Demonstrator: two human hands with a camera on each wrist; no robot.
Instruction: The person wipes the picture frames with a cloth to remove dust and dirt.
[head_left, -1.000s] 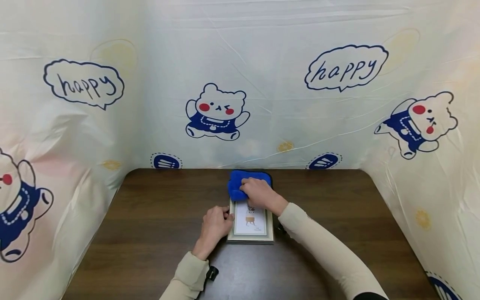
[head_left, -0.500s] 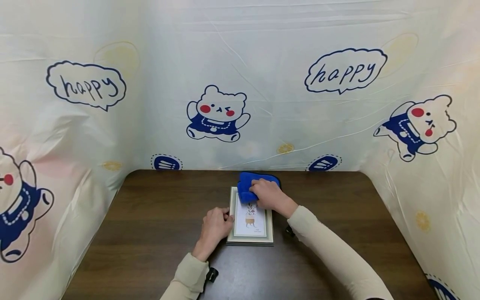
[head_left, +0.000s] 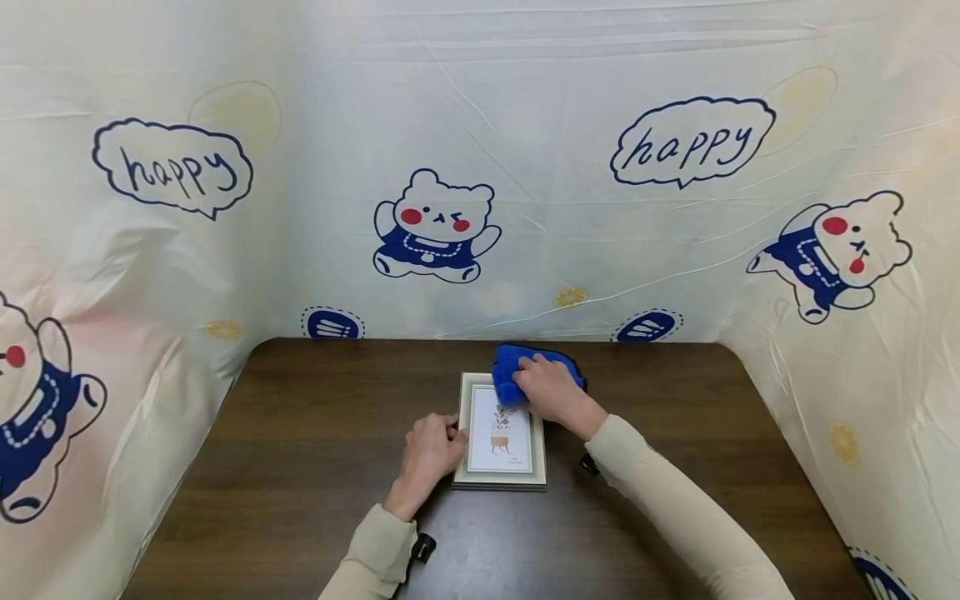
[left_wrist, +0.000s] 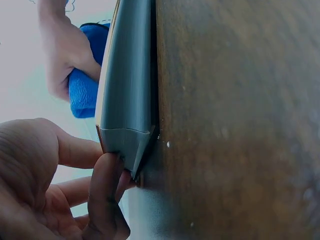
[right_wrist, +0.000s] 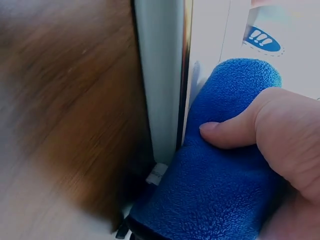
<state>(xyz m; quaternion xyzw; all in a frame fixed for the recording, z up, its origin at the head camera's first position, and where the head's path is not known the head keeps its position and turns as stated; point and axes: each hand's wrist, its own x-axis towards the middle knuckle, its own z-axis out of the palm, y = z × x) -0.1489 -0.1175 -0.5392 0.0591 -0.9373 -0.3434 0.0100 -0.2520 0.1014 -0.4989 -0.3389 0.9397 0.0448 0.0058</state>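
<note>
A pale-rimmed picture frame [head_left: 498, 479] lies face up on the table, holding a print of a plant in a legged pot. My left hand [head_left: 429, 450] holds the frame's left side; in the left wrist view the thumb and fingers pinch its thick grey edge [left_wrist: 127, 80] near a corner. With my right hand [head_left: 555, 392] I grip a folded blue plush cloth [head_left: 508, 375] against the far right corner of the frame. The right wrist view shows the thumb pressed into the cloth [right_wrist: 215, 185], which overhangs the frame's edge. The other right-hand fingers are mostly hidden there.
The dark wood table [head_left: 315, 467] extends around the frame on all sides. Behind it and along both sides hangs a pale plastic curtain [head_left: 540, 167] printed with bears and the word "happy". A small white tag [right_wrist: 157, 173] shows under the cloth.
My right hand has slid the blue cloth rightward along the far end of the frame, baring its far left corner. The left hand and the frame stay where they were.
</note>
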